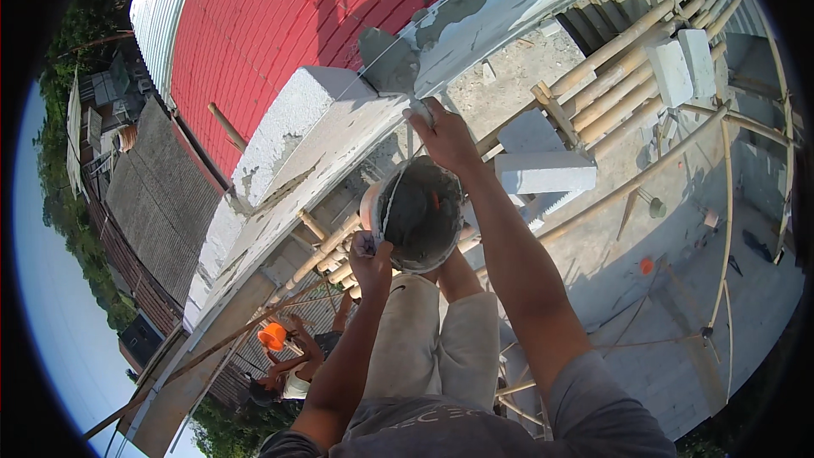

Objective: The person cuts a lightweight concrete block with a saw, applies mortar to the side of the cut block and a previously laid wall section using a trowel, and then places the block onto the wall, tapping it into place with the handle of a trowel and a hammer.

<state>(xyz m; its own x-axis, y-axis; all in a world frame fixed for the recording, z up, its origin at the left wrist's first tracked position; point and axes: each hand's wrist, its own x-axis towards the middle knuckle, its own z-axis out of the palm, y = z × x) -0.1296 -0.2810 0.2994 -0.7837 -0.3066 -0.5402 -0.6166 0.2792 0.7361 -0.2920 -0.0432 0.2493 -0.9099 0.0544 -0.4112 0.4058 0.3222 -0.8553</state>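
Note:
My left hand (371,261) is closed on the near left rim of a bucket (370,206), which hangs in front of my thighs. Wet grey mortar (415,212) lies inside it, with its wall smeared. My right hand (445,137) reaches past the bucket, its fingers wrapped round the handle of a trowel (390,61). The mortar-coated blade is over the top of the wall, beside the end of a white lightweight block (318,106). Whether the blade touches the wall cannot be made out.
A red tiled roof (254,59) rises beyond the wall, and a thin string runs along it. Bamboo poles (615,89) form scaffolding on the right, with loose white blocks (545,171) on it. Below left, another person holds an orange bucket (272,337). The ground lies well below.

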